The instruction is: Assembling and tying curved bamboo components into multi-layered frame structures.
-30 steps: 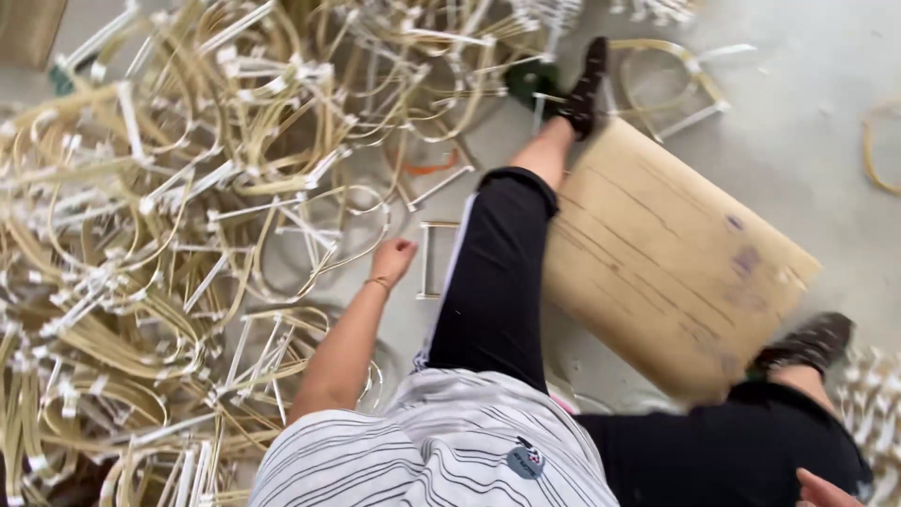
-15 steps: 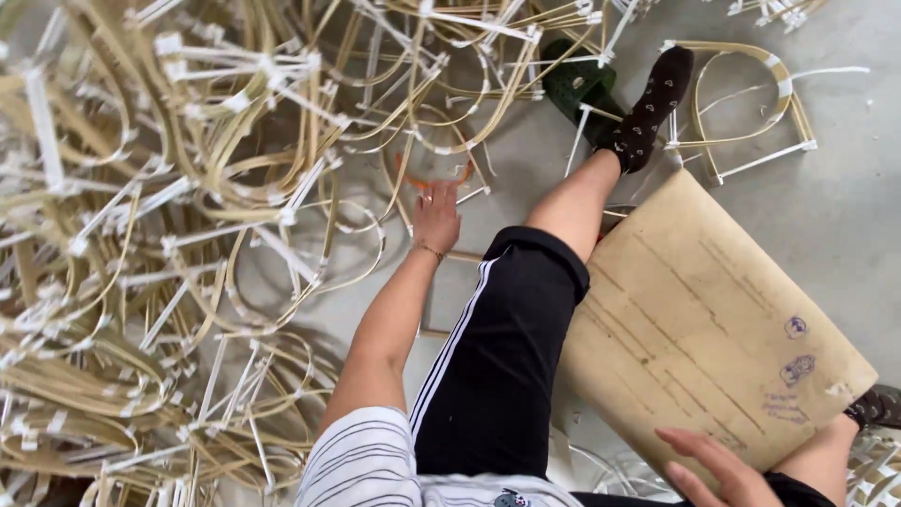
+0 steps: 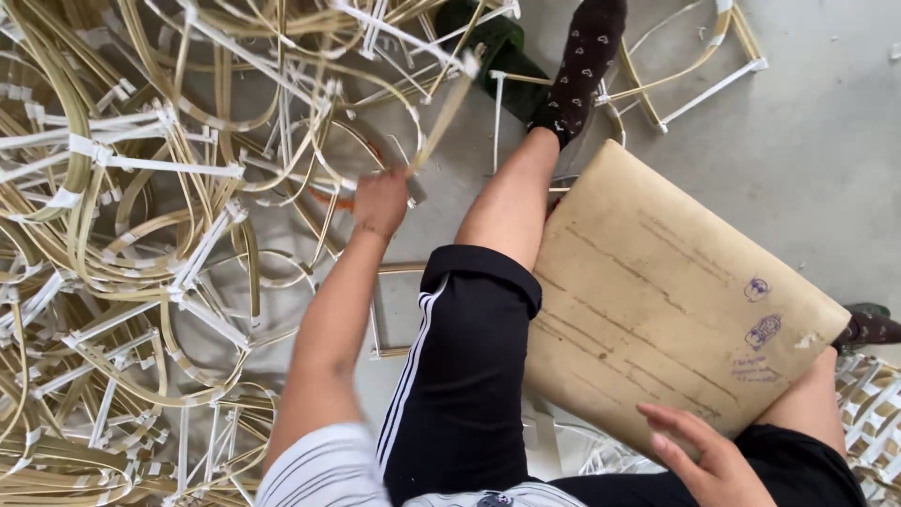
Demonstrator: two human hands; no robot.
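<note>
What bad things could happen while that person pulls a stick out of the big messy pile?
The left hand grips one pale bent cane strip woven into the tangled heap of cane frames; others might snag or spring up. The tan wooden board, steadied only by the right hand, could slip off the lap.

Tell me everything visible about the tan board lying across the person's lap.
The board is a flat, tan, roughly rectangular sheet that looks like thin plywood or hardboard, with dark scratch lines along it and small purple stamp marks near one corner. It lies tilted across the person's thighs, one corner pointing toward the socked foot. The right hand rests on its near edge, fingers spread. The left hand is away from it, among the bent strips.
</note>
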